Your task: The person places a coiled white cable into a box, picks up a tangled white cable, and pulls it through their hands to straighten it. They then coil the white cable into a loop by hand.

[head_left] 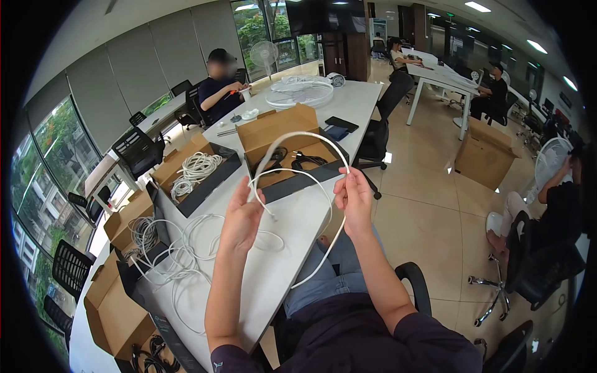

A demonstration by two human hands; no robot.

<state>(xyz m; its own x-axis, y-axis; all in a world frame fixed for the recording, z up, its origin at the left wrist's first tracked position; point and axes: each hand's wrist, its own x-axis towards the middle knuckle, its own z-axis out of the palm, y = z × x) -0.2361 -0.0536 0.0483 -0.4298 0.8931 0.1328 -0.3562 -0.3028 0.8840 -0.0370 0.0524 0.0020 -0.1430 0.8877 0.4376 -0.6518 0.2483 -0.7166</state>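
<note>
A white cable (303,133) arcs in a loop between my two hands, above the table's near edge. My left hand (241,221) holds it between thumb and fingers, the fingers fairly straight. A short cable end with a plug hangs just beside the left thumb. My right hand (353,198) is closed, pinching the cable between thumb and fingertips. From there one length drops past the table edge toward my lap. Loose white cable (186,245) lies tangled on the table to the left of my left forearm.
Open boxes stand along the white table (261,267): one with coiled white cables (198,166), one with black cables (308,161), one with grey cables (144,233), another with black cables (155,355). Fan parts (298,93) lie farther back. A person (217,87) sits across; others sit at right.
</note>
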